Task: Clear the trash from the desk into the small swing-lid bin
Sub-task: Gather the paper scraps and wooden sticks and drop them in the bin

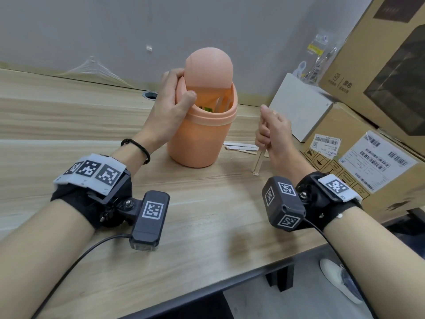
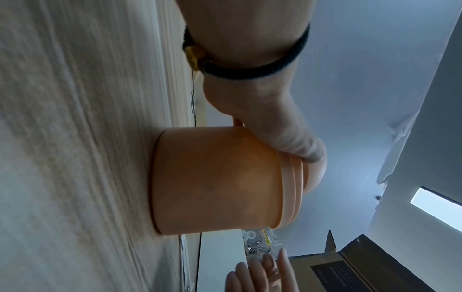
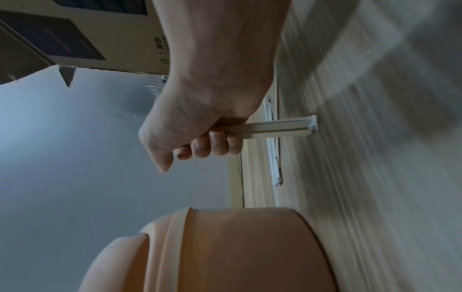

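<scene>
My left hand (image 1: pixel 169 104) grips the peach bin's (image 1: pixel 197 143) tilted swing lid (image 1: pixel 208 67); my right hand (image 1: pixel 272 132), just beside the bin, clutches wooden chopsticks (image 1: pixel 258 161) whose lower end touches the counter (image 1: pixel 195 226).

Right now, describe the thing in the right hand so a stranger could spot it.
Find the peach swing-lid bin on the wooden desk. Just right of it, the right hand grips pale wooden chopsticks, upright with their end on the desk, unlike the wrappers lying flat behind.
</scene>
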`<action>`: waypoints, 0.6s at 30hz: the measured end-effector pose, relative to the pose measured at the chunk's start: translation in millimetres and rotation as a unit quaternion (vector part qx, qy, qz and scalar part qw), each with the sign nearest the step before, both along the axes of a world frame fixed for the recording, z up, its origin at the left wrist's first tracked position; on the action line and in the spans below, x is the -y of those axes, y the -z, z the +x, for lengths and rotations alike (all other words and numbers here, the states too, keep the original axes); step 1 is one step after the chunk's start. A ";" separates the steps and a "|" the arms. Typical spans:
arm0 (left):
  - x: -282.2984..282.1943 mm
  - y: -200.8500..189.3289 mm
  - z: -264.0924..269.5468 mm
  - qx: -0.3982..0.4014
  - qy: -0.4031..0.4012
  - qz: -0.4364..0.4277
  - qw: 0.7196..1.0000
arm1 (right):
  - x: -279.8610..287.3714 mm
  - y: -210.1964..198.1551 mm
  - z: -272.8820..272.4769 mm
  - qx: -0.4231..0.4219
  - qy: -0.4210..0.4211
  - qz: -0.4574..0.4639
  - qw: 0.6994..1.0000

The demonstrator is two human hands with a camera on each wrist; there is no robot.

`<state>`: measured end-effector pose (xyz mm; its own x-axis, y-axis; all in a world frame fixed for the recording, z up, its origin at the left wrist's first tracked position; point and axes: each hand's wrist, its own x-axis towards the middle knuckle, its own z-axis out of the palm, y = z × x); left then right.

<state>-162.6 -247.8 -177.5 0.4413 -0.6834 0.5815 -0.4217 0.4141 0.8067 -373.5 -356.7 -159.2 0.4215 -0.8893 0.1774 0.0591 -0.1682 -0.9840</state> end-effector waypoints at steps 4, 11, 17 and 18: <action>0.1 0.3 0.1 0.004 -0.007 0.004 1.000 | -3.9 -6.2 4.7 0.004 0.010 -0.018 1.000; -1.0 -0.7 -0.5 0.003 -0.007 0.004 1.000 | -10.5 -7.5 7.6 0.024 0.024 -0.037 0.999; -0.6 -0.5 -0.4 0.002 -0.009 0.001 1.000 | -9.0 -9.7 8.6 -0.045 -0.013 -0.080 0.996; -0.3 -0.5 -0.3 0.001 -0.009 0.002 1.000 | -8.2 -9.5 8.3 -0.054 -0.010 -0.082 0.995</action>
